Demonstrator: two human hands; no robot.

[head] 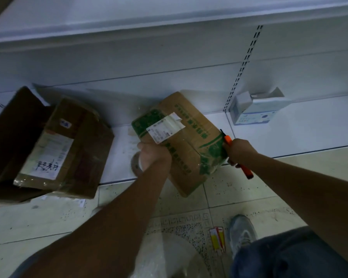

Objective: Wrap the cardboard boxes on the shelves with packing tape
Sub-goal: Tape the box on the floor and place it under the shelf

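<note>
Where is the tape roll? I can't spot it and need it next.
In the head view, the tape roll is in the left hand, just left of the green-printed box, over the shelf edge.

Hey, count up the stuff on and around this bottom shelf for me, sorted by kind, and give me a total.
Cardboard boxes: 3 (green-printed box, labelled box, open box)
Tape rolls: 1 (tape roll)
Orange cutters: 1 (cutter)
White cartons: 1 (white carton)
Total: 6

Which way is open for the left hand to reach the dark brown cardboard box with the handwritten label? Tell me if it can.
Probably yes, but not as it is. The left hand holds the roll of clear packing tape; bare white shelf lies between it and the dark brown cardboard box, with nothing blocking.
</note>
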